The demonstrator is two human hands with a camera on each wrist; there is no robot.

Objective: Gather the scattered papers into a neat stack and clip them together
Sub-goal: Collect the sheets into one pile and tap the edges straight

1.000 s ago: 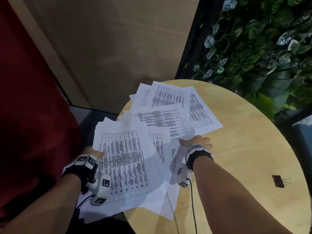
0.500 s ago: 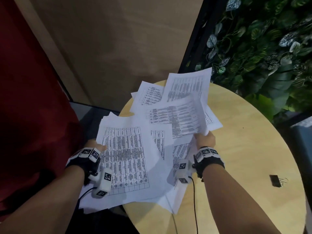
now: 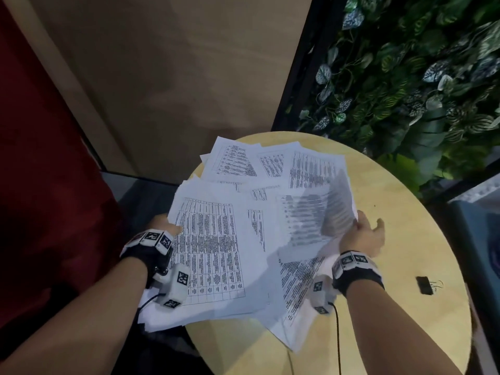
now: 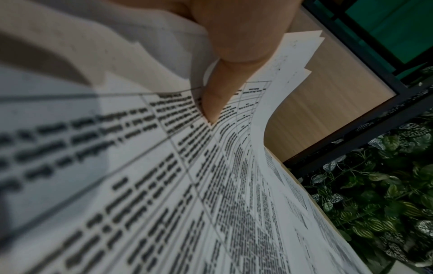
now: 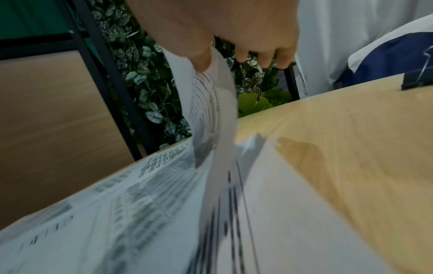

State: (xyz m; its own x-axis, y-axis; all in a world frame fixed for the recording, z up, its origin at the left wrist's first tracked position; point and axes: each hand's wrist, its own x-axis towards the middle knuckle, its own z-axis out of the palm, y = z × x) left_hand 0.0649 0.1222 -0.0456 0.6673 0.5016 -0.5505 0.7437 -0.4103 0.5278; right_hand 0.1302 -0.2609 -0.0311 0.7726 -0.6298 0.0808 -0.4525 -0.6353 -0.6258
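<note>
Several printed white papers [image 3: 243, 239] lie fanned over the left half of a round wooden table [image 3: 392, 320], overhanging its left edge. My left hand [image 3: 165, 226] grips the left edge of the pile. In the left wrist view its thumb [image 4: 225, 83] presses on the top sheet [image 4: 164, 185], which bends upward. My right hand [image 3: 362, 234] pinches a few lifted, blurred sheets [image 3: 324, 212] at the pile's right edge. The right wrist view shows a curled sheet [image 5: 211, 103] hanging from the right hand's fingers [image 5: 203, 59]. A black binder clip [image 3: 424, 285] lies on the table, right of my right wrist.
A beige wall panel [image 3: 176, 77] stands behind the table, and a wall of green leaves [image 3: 419, 77] is at the back right behind a black frame. A red surface [image 3: 40, 185] is on the left. The table's right half is bare wood apart from the binder clip [image 5: 417, 79].
My right hand has picked up sheets from the right side of the spread, lifted them and moved right, and they now lean over the pile. My left hand has kept its grip.
</note>
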